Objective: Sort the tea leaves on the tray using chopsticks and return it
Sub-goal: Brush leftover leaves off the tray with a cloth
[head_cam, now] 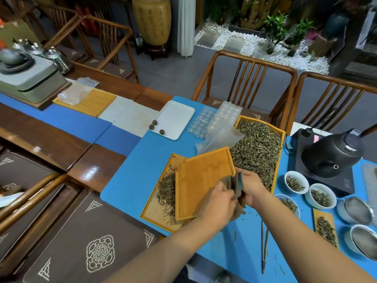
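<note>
— Blue mat (132,172) over a wooden desk (95,168), chairs and a pebble garden behind. What's mid-mat?

— Bamboo tray (202,180), tilted, lifted over a 2nd flat tray (157,209) w/ a small heap of tea leaves (166,188) on its left part. Upper tray looks bare inside.

— Hands?

— Both closed at the tilted tray's near-right corner. Left hand (218,203) clenched on a brownish cloth (232,186); right hand (253,188) grips the same cloth bunch plus the tray edge, far as I can tell.

— Chopsticks?

— Dark pair (264,244) lying on the mat, just near-right of that tray, below the right forearm. Nobody's touching them.

— Rest?

— Big tray full of loose tea (259,152) right behind the tilted one, clear plastic bag (220,137) draped on its left rim. White tray (175,117) further back-left w/ three tea balls (156,126). Right of the tilted tray: white cups (296,181) w/ leaves, black kettle (332,154) on its base.
</note>
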